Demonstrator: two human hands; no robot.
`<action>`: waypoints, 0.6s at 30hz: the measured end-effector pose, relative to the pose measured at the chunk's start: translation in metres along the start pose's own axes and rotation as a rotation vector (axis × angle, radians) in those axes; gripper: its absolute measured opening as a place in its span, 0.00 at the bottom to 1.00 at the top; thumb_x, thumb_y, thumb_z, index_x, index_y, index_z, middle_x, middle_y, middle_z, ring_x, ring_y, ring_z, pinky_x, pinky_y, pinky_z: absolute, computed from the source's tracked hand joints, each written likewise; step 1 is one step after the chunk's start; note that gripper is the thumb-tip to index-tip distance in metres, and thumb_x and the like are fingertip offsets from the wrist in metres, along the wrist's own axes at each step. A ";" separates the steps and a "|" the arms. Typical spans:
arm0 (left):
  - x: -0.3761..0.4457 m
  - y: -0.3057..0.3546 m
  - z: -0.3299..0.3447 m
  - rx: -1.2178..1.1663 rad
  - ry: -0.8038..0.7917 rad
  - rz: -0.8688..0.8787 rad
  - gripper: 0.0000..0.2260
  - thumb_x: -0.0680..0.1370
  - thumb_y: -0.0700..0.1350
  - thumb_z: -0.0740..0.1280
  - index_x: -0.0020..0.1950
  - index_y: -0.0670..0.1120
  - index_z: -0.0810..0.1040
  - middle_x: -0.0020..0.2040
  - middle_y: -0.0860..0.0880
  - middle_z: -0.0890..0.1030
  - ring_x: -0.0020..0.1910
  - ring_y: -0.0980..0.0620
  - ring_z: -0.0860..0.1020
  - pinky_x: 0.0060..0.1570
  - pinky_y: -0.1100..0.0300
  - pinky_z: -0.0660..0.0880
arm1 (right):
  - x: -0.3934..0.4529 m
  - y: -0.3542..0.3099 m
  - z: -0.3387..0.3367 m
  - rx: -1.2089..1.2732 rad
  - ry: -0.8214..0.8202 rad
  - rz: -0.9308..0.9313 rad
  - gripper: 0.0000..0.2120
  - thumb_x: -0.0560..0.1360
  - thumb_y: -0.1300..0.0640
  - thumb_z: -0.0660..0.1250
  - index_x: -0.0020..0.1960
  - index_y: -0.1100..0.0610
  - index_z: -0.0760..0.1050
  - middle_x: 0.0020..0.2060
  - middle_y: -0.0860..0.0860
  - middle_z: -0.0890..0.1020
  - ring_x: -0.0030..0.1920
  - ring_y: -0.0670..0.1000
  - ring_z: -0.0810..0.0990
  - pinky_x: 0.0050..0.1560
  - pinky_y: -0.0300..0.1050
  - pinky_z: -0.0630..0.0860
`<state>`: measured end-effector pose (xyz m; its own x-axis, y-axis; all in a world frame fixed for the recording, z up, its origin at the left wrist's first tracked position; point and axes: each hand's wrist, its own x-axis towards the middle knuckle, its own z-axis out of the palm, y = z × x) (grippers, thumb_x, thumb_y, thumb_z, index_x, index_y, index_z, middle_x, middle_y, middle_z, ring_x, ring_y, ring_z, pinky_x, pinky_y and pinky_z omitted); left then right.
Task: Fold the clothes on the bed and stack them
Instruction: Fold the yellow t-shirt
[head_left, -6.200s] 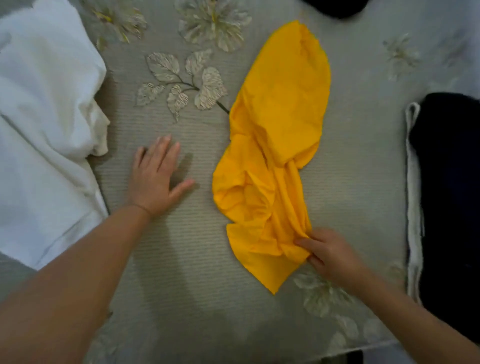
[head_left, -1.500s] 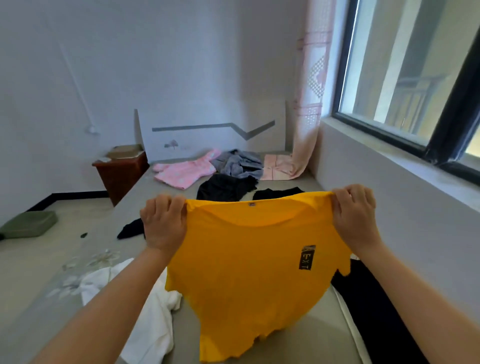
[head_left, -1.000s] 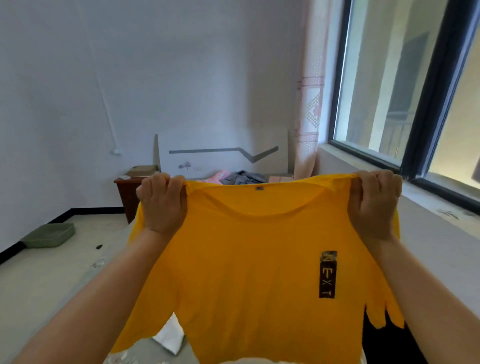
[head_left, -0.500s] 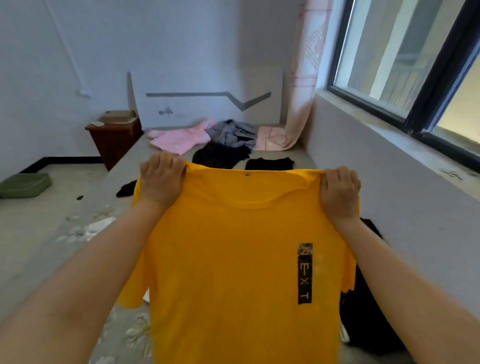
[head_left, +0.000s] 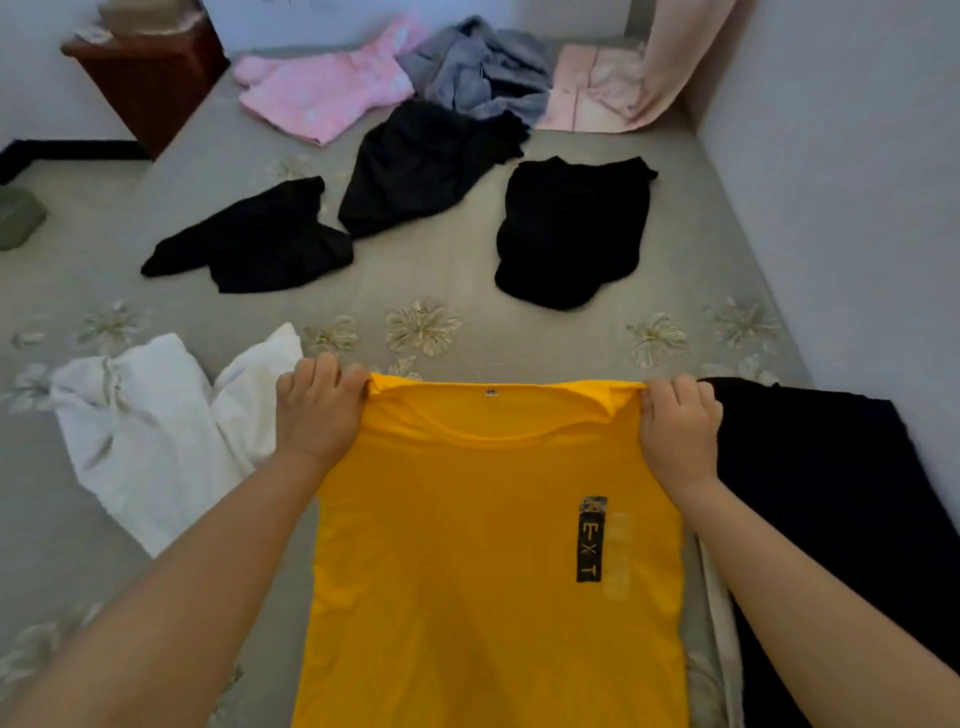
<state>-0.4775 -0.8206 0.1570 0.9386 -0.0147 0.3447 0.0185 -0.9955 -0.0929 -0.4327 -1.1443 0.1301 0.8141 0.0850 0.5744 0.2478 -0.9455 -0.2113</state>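
At the shoulders of the yellow T-shirt (head_left: 488, 561), both hands have a closed grip: the left hand (head_left: 317, 410) has its fingers curled over the left shoulder seam, and the right hand (head_left: 678, 428) pinches the right one in the same way. Between them the collar edge is stretched level and fairly taut, with the neck label centred and the printed strip on the chest facing up toward the camera. Below the hands the shirt's body runs down toward the person; whether it lies flat on the bed (head_left: 467, 291) or hangs just above it cannot be told.

Just left of the shirt lies a crumpled white garment (head_left: 150, 436), and touching its right side is a dark folded garment (head_left: 831, 493). Farther up the bed are three loose black garments (head_left: 421, 161), then a pink top (head_left: 327, 93) and a grey garment (head_left: 483, 67) near the far wall.

The step in hand looks like spreading the shirt flat before folding. To do it well, I would keep both shoulders level and the collar tight while the shirt goes down, so the cloth settles without creases. It should land in the bare strip between the white and dark garments, clear of both. Sleeves not seen here may be tucked under and need pulling out first.
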 end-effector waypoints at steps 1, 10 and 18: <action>0.007 -0.001 0.014 0.009 -0.001 0.004 0.12 0.70 0.42 0.55 0.34 0.38 0.76 0.30 0.39 0.72 0.28 0.43 0.73 0.27 0.56 0.68 | 0.002 0.003 0.015 0.000 -0.011 0.011 0.06 0.69 0.67 0.63 0.33 0.67 0.75 0.27 0.61 0.74 0.28 0.59 0.74 0.28 0.48 0.70; 0.055 0.006 0.140 -0.120 -0.090 -0.037 0.16 0.72 0.45 0.54 0.35 0.35 0.74 0.33 0.36 0.73 0.33 0.38 0.75 0.31 0.50 0.69 | 0.008 0.032 0.132 0.000 -0.181 0.057 0.13 0.71 0.61 0.60 0.31 0.67 0.74 0.27 0.63 0.76 0.30 0.61 0.76 0.31 0.52 0.71; 0.092 -0.005 0.235 -0.035 -0.144 0.042 0.13 0.72 0.43 0.55 0.32 0.37 0.73 0.30 0.39 0.73 0.30 0.43 0.75 0.29 0.53 0.70 | 0.025 0.053 0.221 -0.045 -0.242 -0.023 0.17 0.71 0.57 0.57 0.29 0.66 0.73 0.26 0.62 0.76 0.28 0.61 0.76 0.31 0.52 0.74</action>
<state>-0.3098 -0.7950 -0.0305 0.9780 -0.0458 0.2033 -0.0320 -0.9970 -0.0708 -0.2829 -1.1224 -0.0410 0.9121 0.1746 0.3710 0.2486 -0.9551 -0.1615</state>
